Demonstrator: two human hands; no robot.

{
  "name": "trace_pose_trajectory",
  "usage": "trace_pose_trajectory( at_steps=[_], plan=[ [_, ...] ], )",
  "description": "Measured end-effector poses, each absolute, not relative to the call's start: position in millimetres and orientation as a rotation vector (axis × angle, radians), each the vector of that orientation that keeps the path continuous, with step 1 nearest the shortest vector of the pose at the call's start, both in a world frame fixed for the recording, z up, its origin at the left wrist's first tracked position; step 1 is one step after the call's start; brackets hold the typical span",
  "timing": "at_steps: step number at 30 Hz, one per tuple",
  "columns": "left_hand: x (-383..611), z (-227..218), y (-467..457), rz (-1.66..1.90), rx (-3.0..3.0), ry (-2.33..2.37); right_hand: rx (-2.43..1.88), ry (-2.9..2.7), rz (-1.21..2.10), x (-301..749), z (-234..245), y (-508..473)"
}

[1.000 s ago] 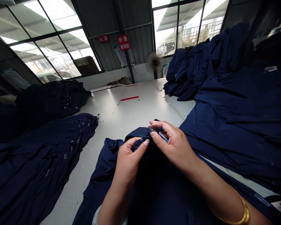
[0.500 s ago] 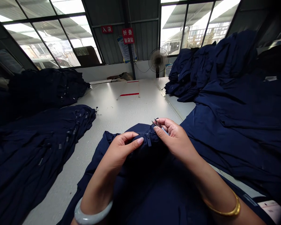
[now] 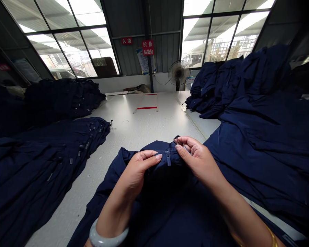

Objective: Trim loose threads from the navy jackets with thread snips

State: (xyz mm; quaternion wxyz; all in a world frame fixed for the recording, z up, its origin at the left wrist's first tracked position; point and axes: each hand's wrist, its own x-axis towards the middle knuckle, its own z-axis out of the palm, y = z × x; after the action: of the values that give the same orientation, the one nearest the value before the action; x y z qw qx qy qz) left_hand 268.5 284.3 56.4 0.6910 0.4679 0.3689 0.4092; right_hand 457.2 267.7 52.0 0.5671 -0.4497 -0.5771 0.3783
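A navy blue jacket (image 3: 167, 206) lies in front of me, its upper edge raised between my hands. With thumb and fingers closed, my left hand (image 3: 141, 168) pinches the fabric just left of a zipper pull (image 3: 169, 160). The pull hangs down from the zipper at the edge. On the other side, my right hand (image 3: 195, 154) is closed around small thread snips (image 3: 176, 140) and touches the cloth with its thumb. Only the dark tips and a bit of the pale handle show; the fingers hide the rest.
Layered navy garments (image 3: 54, 164) cover the left side of the pale table (image 3: 123, 133). More navy garments (image 3: 267, 137) are spread and heaped at the right. A fan (image 3: 179, 72) stands at the back by the wall, under windows.
My view has shifted, so the scene sits slightly lower and further right. The snips' blades, which stuck out clearly before, are now less visible at my right fingertips. Both hands keep their hold.
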Motion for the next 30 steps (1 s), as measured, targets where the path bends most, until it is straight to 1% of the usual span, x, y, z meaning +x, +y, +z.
trace_pose_trajectory(
  at_steps=[8,13,15,19,21,26,30],
  plan=[
    [264,58,285,0.910,1.070,0.835,-1.039,-1.341,0.890,459,57,266],
    [263,57,287,0.867,1.057,0.811,-1.058,-1.381,0.852,460,53,269],
    [264,55,288,0.862,1.052,0.819,-1.106,-1.403,0.739,461,50,270],
    [266,55,289,0.915,1.017,0.873,-1.202,-1.485,0.202,464,54,264],
    [266,56,289,0.962,0.988,0.881,-1.166,-1.560,0.089,462,59,258],
    [265,59,288,1.086,0.975,0.846,-1.077,-1.781,0.325,446,60,246],
    [263,62,286,1.140,1.029,0.863,-1.131,-1.853,0.371,432,52,245]
  ],
)
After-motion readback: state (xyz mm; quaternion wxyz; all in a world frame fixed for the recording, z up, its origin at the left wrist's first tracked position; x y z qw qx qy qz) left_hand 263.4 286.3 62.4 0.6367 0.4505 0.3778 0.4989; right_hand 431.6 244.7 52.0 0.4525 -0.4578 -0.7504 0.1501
